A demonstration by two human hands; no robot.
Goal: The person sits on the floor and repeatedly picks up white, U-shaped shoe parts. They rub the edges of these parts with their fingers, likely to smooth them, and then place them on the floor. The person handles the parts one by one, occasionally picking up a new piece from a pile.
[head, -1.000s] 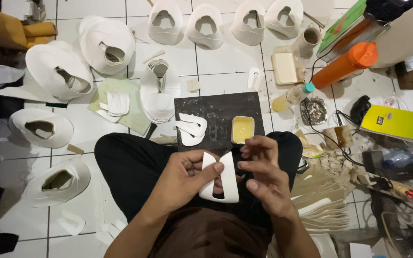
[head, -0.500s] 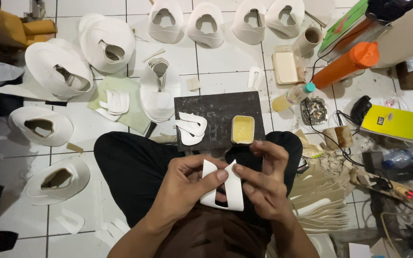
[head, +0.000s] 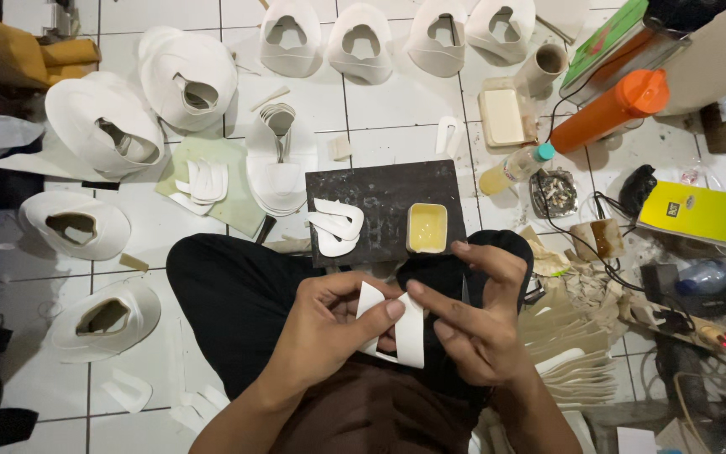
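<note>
White floor tiles (head: 380, 126) spread under you, and you're sitting cross-legged on them. Right over your lap, your left hand (head: 329, 328) and right hand (head: 481, 324) both pinch a white cutout (head: 405, 332), fingers closed on its two strips. Just past your knees lies a dark board (head: 380, 189) carrying two more white pieces (head: 336, 225) and a small yellow glue tray (head: 427, 227). Beyond it, a stack of soles (head: 279, 168), an orange bottle (head: 611, 109), and, farthest out, white shoe uppers (head: 363, 38) in a row.
</note>
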